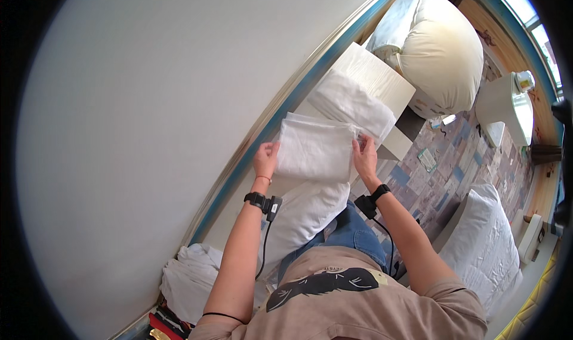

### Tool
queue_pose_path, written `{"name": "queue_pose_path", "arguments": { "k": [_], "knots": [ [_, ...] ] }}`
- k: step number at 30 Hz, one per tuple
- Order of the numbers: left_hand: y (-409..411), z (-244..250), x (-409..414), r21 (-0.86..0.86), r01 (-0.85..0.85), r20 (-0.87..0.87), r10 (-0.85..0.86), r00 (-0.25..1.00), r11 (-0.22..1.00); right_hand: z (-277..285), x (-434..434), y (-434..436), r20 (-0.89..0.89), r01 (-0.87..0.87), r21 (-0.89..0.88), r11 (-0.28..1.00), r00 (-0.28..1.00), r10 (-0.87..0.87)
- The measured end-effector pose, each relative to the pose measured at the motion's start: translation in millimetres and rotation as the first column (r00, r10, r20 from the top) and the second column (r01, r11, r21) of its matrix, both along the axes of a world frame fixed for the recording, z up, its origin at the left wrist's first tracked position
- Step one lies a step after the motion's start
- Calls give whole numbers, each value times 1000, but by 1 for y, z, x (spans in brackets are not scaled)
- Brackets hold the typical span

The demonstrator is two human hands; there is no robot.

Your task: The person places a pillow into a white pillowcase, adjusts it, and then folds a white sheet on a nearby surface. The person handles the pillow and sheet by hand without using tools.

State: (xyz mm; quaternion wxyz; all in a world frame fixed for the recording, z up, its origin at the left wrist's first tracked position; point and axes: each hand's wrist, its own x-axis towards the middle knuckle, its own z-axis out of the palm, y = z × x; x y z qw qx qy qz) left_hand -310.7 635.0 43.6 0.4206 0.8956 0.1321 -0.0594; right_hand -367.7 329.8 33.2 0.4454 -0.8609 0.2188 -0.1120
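Note:
Between my hands is a folded white cloth [315, 149], roughly rectangular, with thin layers showing at its far edge. My left hand [267, 157] grips its left side, thumb and fingers pinched on the edge. On the opposite side, my right hand [365, 156] has its thumb along the cloth's right edge, with the fingers partly hidden behind it. Just beyond lies a second folded white cloth [351, 102] on a pale wood-grain cabinet [376, 71]. Closer to my body, a white pillow-like piece of bedding [309, 212] rests beside my jeans.
A white wall [147, 116] runs along the left. Crumpled white fabric [192, 277] lies at lower left. A large cream bundle [443, 53] stands beyond the cabinet. On the patchwork-patterned floor [412, 183] are small packets. A white pillow [479, 241] is at right. Cables hang from both wrist devices.

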Motion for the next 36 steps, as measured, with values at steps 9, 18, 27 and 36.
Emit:
{"name": "queue_pose_path", "arguments": {
  "k": [9,18,27,36],
  "knots": [
    [7,-5,-25,-4,146,25,-146,989,989,14,-32,16,-273,-150,113,982,946,176],
    [2,29,-27,-68,95,342,-66,937,993,-7,-49,7,-205,-18,403,915,972,110],
    [67,51,-185,559,317,-51,-350,935,766,0,-100,-6,-352,-370,299,879,814,462],
    [165,-8,-279,571,43,2,-53,999,820,19,-96,56,-177,-800,255,543,514,839]
  ]
}}
